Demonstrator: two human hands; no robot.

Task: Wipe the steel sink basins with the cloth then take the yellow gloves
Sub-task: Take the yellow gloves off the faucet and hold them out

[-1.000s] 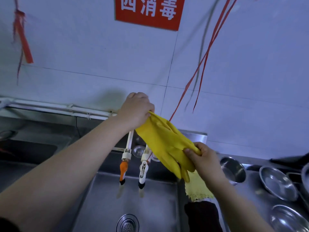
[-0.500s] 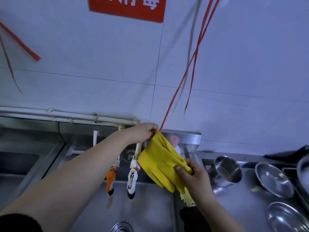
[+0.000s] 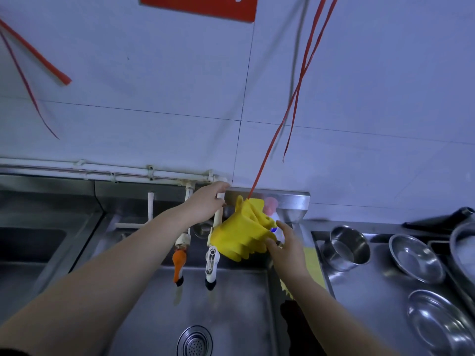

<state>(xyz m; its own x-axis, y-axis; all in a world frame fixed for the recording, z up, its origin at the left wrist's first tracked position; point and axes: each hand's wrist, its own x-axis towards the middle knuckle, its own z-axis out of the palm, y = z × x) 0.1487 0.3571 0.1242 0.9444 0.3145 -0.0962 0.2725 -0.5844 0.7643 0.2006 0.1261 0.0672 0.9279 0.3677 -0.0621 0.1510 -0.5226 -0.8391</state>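
The yellow gloves [image 3: 243,231] hang bunched at the back of the steel sink basin [image 3: 231,301], against a bottle with a pink cap [image 3: 271,203]. My left hand [image 3: 207,205] is off the gloves, fingers stretched out beside a white water pipe [image 3: 218,214]. With its fingers straight, my right hand [image 3: 286,244] touches the gloves' lower right edge and does not grip them. A yellow cloth [image 3: 313,265] lies on the divider to the right of the basin, partly under my right forearm.
Two taps, one orange [image 3: 179,264] and one white [image 3: 212,263], hang over the basin above the drain [image 3: 194,341]. A dark cloth [image 3: 295,327] lies below the yellow one. Several steel bowls [image 3: 416,258] stand on the right counter. A second basin [image 3: 28,247] lies left. Red strings [image 3: 290,106] dangle from above.
The gloves came down from mid-air to the back of the sink. My left hand let go of the cuff and my right hand opened, now only touching them.
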